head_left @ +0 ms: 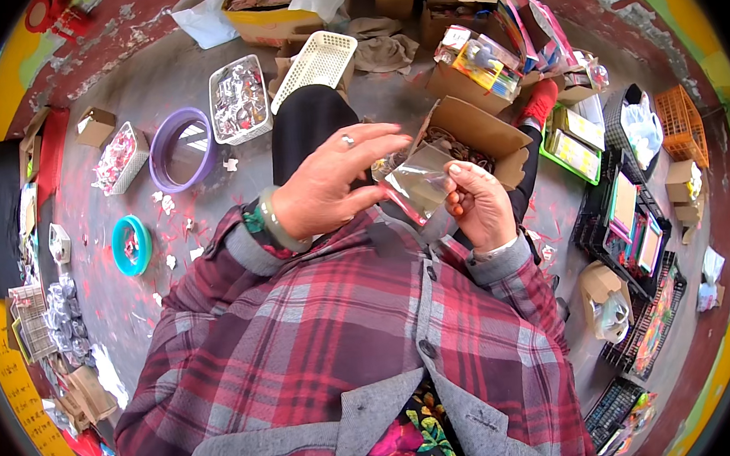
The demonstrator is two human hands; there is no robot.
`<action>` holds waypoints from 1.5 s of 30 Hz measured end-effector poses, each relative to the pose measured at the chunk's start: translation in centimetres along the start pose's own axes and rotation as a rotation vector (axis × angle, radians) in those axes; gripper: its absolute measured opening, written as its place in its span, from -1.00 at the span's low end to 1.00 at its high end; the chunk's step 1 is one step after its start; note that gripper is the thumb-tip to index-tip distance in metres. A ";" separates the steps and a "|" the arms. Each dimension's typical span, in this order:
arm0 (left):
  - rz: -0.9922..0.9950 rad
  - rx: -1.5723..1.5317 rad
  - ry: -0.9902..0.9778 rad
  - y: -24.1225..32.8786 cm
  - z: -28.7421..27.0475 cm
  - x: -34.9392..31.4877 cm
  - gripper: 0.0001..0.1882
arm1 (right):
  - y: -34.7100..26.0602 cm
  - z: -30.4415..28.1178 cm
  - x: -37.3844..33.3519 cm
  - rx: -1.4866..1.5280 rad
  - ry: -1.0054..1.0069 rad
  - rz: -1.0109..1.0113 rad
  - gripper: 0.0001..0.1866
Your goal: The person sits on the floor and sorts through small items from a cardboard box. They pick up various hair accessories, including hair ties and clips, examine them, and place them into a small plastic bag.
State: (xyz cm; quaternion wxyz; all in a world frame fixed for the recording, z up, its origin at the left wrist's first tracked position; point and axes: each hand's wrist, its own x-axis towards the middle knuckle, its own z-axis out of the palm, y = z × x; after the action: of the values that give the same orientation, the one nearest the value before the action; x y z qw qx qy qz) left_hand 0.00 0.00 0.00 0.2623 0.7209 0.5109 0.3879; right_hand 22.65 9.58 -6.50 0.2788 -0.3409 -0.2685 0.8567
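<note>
A small clear plastic bag [420,183] is pinched between the thumb and fingers of my right hand [483,203], in front of my chest. To its left my left hand [331,179] is spread, its fingers stretched toward the bag; I see nothing in it. Whether its fingertips touch the bag, I cannot tell. Just behind the bag an open cardboard box [484,131] sits at my lap, with small brownish items inside that are too small to name. The bag partly covers the box's near side.
On the floor at left stand a purple basin [156,164], a turquoise bowl [144,258] and a white basket [215,118] of small wrapped items. An empty cream basket [325,51] lies beyond my knee. Black crates [591,208] and a green tray [570,165] line the right side.
</note>
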 end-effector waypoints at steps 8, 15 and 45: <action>-0.121 -0.351 -0.175 0.1 2.7 3.7 -0.84 | -0.4 -2.1 -0.7 -0.082 -0.079 0.063 -0.79; -0.660 -0.867 -0.159 0.2 4.0 6.2 -0.85 | -3.8 -1.0 -2.2 -0.292 0.000 -0.245 -0.64; -0.747 -1.027 -0.121 -0.8 6.7 5.8 -0.77 | -2.6 0.2 -2.8 -0.476 0.116 -0.480 -0.89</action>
State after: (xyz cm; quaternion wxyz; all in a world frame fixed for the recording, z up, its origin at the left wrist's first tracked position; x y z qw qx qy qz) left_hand 6.17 5.86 -2.66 0.7206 0.2970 0.4610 0.4243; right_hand 24.98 9.53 -3.48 0.3999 -0.3718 -0.5172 0.6591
